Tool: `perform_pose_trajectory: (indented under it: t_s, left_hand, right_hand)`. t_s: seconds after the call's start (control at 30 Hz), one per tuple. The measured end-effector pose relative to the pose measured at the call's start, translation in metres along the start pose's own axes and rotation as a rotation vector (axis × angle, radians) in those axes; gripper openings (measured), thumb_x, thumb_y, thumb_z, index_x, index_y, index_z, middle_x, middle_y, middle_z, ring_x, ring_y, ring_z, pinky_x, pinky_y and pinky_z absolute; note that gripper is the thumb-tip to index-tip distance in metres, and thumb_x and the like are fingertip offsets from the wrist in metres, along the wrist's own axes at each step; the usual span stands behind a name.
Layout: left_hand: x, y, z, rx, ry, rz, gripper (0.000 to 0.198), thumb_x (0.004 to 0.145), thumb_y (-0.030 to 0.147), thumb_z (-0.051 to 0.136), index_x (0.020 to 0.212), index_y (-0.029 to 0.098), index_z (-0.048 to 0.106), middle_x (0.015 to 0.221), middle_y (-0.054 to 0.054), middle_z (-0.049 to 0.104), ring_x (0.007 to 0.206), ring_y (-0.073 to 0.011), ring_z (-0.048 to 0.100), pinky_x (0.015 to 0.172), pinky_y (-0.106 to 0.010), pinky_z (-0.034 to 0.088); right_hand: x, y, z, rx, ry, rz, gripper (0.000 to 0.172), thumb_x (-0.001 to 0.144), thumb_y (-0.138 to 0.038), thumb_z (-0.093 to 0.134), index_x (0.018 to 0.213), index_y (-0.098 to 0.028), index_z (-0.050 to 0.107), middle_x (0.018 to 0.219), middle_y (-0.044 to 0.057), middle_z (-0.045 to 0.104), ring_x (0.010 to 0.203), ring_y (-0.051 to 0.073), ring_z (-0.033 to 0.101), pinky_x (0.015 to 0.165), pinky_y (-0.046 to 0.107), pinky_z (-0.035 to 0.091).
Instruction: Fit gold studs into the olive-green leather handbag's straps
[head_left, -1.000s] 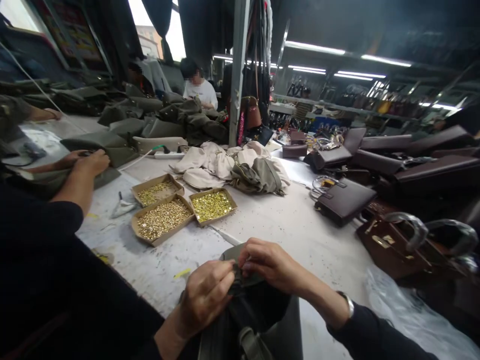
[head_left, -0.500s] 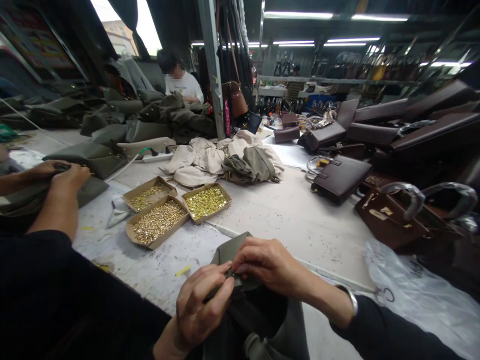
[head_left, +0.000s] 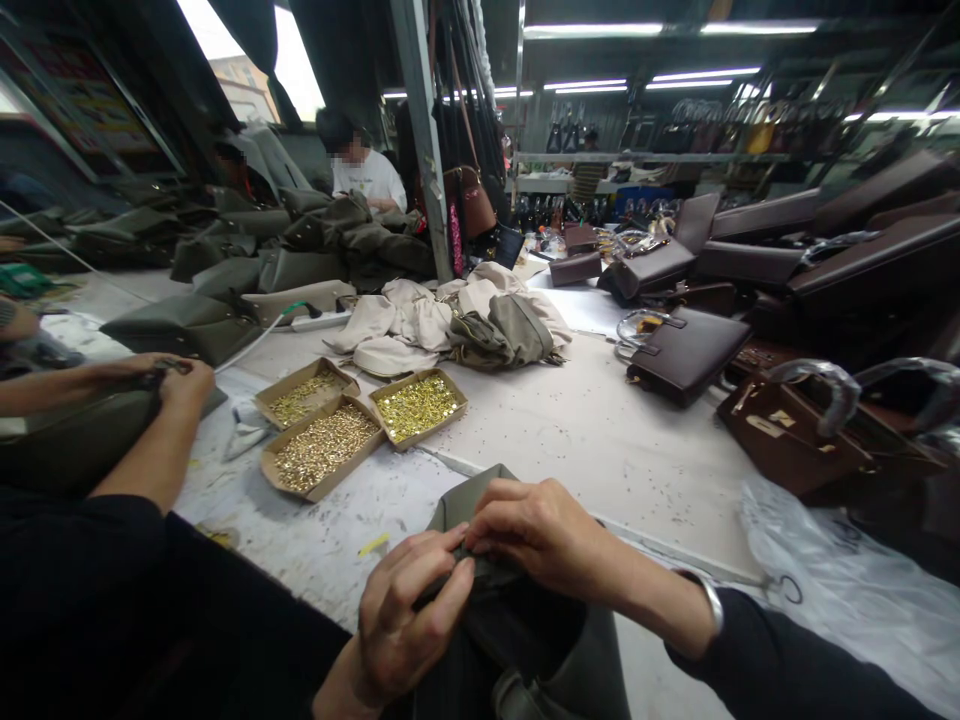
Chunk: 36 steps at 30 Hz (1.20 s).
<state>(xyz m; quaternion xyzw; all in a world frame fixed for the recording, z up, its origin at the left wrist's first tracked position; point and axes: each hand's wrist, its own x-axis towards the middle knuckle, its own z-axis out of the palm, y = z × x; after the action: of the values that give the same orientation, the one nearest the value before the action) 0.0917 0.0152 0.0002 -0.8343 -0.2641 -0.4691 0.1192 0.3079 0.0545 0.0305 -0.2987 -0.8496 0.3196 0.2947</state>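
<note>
An olive-green bag [head_left: 592,655] stands at the table's near edge with its dark opening towards me. My left hand [head_left: 412,610] pinches the rim of this bag between thumb and fingers. Close against it, my right hand [head_left: 536,525] is closed on the same rim, with its fingertips bent down. Whatever small part may lie between the fingertips is hidden. Beyond my hands are cardboard trays of small metal pieces: one of rose-gold studs [head_left: 319,450], one of bright gold pieces [head_left: 418,405] and a partly filled tray [head_left: 304,392].
At the left, a co-worker's hands [head_left: 184,380] hold another green bag. Cream and olive bags [head_left: 409,325] lie behind the trays. Dark brown handbags [head_left: 686,355] are piled at the right, above clear plastic wrap [head_left: 832,590]. A metal post [head_left: 431,150] rises behind.
My hands stay on the bag's rim, with the fingertips slightly shifted. The co-worker's hands at the left have moved right and a little lower. The view has shifted slightly.
</note>
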Motion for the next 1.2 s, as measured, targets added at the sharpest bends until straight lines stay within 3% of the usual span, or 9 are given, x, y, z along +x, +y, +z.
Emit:
perform_pose_trajectory:
  t_s: [0.17, 0.3, 0.4, 0.57, 0.73, 0.9, 1.2]
  left_hand:
    - [-0.001, 0.0, -0.002, 0.017, 0.001, 0.002, 0.017, 0.089, -0.001, 0.062, 0.095, 0.014, 0.068, 0.101, -0.004, 0.059, 0.103, -0.0195, 0.071, 0.088, -0.031, 0.065]
    - [-0.002, -0.001, -0.003, -0.011, -0.001, 0.009, 0.017, 0.089, -0.001, 0.061, 0.097, 0.012, 0.068, 0.105, -0.005, 0.058, 0.105, -0.0202, 0.07, 0.09, -0.031, 0.064]
    - [0.0, -0.001, -0.004, 0.003, 0.013, -0.004, 0.016, 0.09, 0.0, 0.061, 0.096, 0.014, 0.068, 0.102, -0.004, 0.06, 0.101, -0.0188, 0.071, 0.088, -0.03, 0.064]
    - [0.001, -0.002, -0.006, 0.02, 0.011, -0.002, 0.018, 0.091, 0.002, 0.059, 0.095, 0.016, 0.069, 0.095, -0.003, 0.064, 0.097, -0.0186, 0.073, 0.083, -0.029, 0.065]
    - [-0.006, -0.004, -0.004, -0.013, -0.007, -0.01, 0.021, 0.089, -0.001, 0.059, 0.1, 0.014, 0.069, 0.101, -0.005, 0.06, 0.104, -0.0213, 0.072, 0.087, -0.032, 0.065]
    - [-0.007, -0.005, -0.005, 0.0, -0.012, -0.002, 0.018, 0.09, -0.001, 0.06, 0.099, 0.014, 0.067, 0.104, -0.004, 0.057, 0.104, -0.0189, 0.069, 0.088, -0.031, 0.064]
    - [-0.008, -0.003, -0.005, 0.06, -0.007, -0.007, 0.017, 0.09, 0.001, 0.061, 0.097, 0.016, 0.066, 0.104, -0.004, 0.057, 0.1, -0.0169, 0.069, 0.085, -0.029, 0.065]
  right_hand:
    - [0.0, -0.006, 0.001, -0.136, -0.043, -0.009, 0.018, 0.102, -0.024, 0.055, 0.103, -0.023, 0.073, 0.094, 0.002, 0.068, 0.074, 0.012, 0.064, 0.064, 0.022, 0.045]
    - [0.004, -0.009, 0.001, -0.193, -0.052, -0.081, 0.021, 0.103, -0.022, 0.052, 0.111, -0.024, 0.071, 0.096, 0.004, 0.069, 0.083, 0.016, 0.062, 0.07, 0.025, 0.045]
    - [0.007, -0.008, 0.001, -0.102, -0.042, -0.103, 0.016, 0.103, -0.023, 0.056, 0.107, -0.023, 0.071, 0.093, 0.003, 0.07, 0.088, 0.016, 0.062, 0.076, 0.026, 0.046]
    - [0.009, -0.006, 0.0, -0.064, -0.041, -0.086, 0.019, 0.103, -0.024, 0.053, 0.102, -0.021, 0.072, 0.09, 0.004, 0.07, 0.084, 0.016, 0.062, 0.074, 0.026, 0.046]
    - [0.011, -0.006, -0.006, 0.006, -0.097, -0.06, 0.02, 0.103, -0.022, 0.053, 0.105, -0.021, 0.073, 0.093, 0.004, 0.07, 0.087, 0.015, 0.064, 0.078, 0.025, 0.049]
    - [0.021, -0.011, -0.017, 0.034, -0.197, -0.025, 0.017, 0.102, -0.029, 0.059, 0.104, -0.019, 0.073, 0.097, 0.004, 0.069, 0.085, 0.014, 0.065, 0.077, 0.023, 0.049]
    - [0.031, -0.01, -0.018, -0.291, -0.296, -0.193, 0.014, 0.103, -0.03, 0.057, 0.104, -0.019, 0.066, 0.097, 0.004, 0.067, 0.088, 0.016, 0.061, 0.078, 0.026, 0.047]
